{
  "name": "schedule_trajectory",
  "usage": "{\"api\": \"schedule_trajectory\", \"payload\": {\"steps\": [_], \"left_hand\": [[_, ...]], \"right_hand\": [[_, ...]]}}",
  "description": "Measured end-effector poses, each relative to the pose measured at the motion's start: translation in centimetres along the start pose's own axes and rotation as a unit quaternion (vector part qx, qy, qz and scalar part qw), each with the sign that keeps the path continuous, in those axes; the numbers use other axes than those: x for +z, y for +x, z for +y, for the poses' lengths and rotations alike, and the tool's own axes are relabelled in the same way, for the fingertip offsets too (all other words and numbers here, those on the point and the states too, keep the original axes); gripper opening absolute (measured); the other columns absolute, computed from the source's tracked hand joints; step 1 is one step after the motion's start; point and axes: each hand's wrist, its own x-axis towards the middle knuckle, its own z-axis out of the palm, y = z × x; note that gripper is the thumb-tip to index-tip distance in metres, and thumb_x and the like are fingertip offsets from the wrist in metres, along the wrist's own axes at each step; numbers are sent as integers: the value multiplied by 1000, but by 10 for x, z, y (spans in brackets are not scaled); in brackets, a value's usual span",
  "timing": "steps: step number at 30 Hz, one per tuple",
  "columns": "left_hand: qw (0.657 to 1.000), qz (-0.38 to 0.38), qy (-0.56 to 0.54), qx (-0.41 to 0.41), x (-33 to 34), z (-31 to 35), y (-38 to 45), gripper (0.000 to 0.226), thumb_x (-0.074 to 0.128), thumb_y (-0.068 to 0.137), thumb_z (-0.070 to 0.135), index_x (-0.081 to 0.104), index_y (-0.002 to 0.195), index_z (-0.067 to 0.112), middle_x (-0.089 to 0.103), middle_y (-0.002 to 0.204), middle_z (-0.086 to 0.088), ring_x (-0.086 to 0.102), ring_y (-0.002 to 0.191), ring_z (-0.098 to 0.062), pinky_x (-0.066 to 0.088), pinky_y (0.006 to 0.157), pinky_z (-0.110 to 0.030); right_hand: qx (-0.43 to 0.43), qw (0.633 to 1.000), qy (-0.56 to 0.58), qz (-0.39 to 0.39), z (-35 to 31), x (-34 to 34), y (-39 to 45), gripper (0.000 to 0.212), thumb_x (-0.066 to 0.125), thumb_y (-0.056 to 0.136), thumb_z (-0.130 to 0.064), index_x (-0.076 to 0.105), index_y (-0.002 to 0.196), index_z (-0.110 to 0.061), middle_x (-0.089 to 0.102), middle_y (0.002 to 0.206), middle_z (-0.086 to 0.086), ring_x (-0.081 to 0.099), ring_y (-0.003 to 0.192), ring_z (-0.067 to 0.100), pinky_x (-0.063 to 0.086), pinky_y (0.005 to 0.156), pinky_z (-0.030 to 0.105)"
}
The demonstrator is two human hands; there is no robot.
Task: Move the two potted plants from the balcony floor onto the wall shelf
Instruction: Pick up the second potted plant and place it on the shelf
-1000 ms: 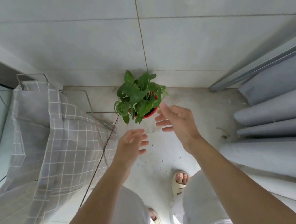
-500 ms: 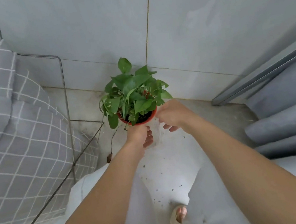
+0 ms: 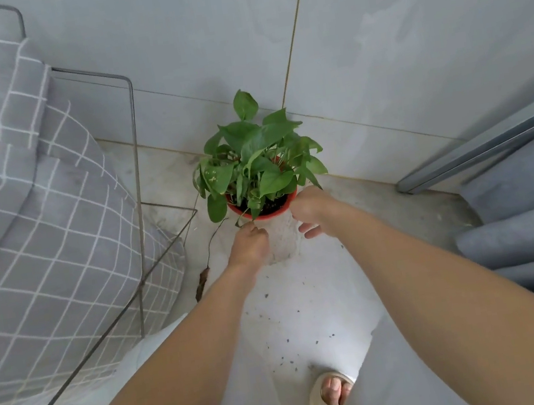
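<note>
Two hands close on one potted plant (image 3: 255,169) low against the balcony wall: my left hand (image 3: 249,248) wraps the near-left side of the pot, just under its red rim (image 3: 269,214), fingers curled out of sight behind the pale body, while my right hand (image 3: 312,211) clasps the right side at the rim, thumb up top and fingertips (image 3: 311,230) showing beneath. Whether the pot's base touches the floor, I cannot tell. Green heart-shaped leaves spread above my knuckles, and one thin dry stem (image 3: 211,245) trails down to the left. Dark soil crumbs (image 3: 285,321) speckle the pale floor between my forearms. A wire drying rack (image 3: 136,173) draped with grey checked fabric (image 3: 38,236) stands to my left; grey curtain folds (image 3: 523,233) hang to my right. A sandalled foot (image 3: 329,397) shows below.
</note>
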Motion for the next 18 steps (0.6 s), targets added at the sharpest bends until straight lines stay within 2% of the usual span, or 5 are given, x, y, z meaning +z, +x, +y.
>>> {"api": "schedule_trajectory", "payload": {"steps": [2,4,8,13,18], "left_hand": [[1000,9,-29,-4,-5,3,7,55,38,98,6,33,153,13,41,154,-6,42,138,-27,37,115,-47],[998,11,-68,-12,-9,1,15,56,39,98,2,33,152,14,44,148,-2,46,129,-23,39,113,-42],[993,6,-118,-29,-9,-4,24,64,43,95,-3,32,153,20,46,124,8,46,113,-15,44,94,-31],[987,13,-155,-40,-5,-2,30,68,42,96,-2,29,153,31,44,125,11,45,111,-15,41,108,-38],[968,24,-246,-48,-6,-2,36,70,42,91,-9,45,143,36,55,136,9,50,125,-14,41,111,-40]], "right_hand": [[7,1000,14,9,-2,4,8,32,41,99,-15,46,129,-6,53,118,12,63,108,31,58,88,43],[18,999,27,21,-1,6,16,31,42,99,-15,46,128,-6,54,124,14,59,114,31,56,94,45],[25,999,5,44,6,5,32,38,43,99,-9,44,136,0,50,145,16,51,130,31,49,105,46],[51,993,100,35,12,2,45,42,38,102,-12,38,144,-6,40,152,8,44,134,25,48,105,44],[59,984,168,28,18,-4,62,47,37,102,-11,36,149,-12,41,153,2,46,134,19,53,95,39]]}}
